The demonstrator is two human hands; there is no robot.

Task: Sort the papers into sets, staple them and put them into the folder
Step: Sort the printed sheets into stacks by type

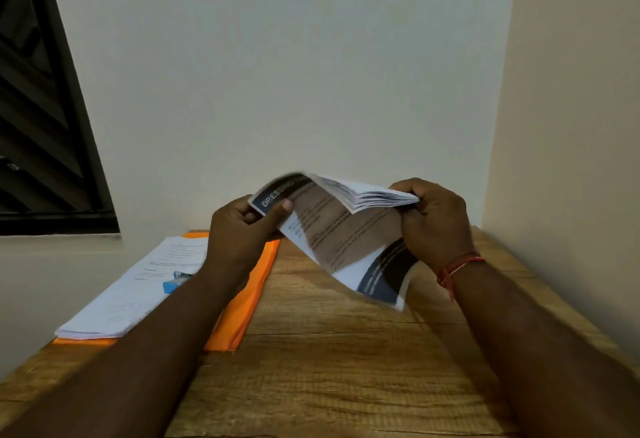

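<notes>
I hold a bundle of printed papers [341,229] in the air above the wooden table [346,351]. My left hand [242,226] pinches the top left corner of the front sheet, which has a dark header band. My right hand [433,219] grips the stacked edges of the bundle at the right. The front sheet hangs down, bent and blurred. On the left of the table lies an orange folder [249,299] with a stack of white papers [138,285] on it. A small blue stapler [175,281] rests on that stack, partly hidden by my left forearm.
The table stands in a corner, with a wall right behind it and another wall along its right edge. A dark window frame [45,126] sits at the upper left. A red thread is tied round my right wrist [457,268].
</notes>
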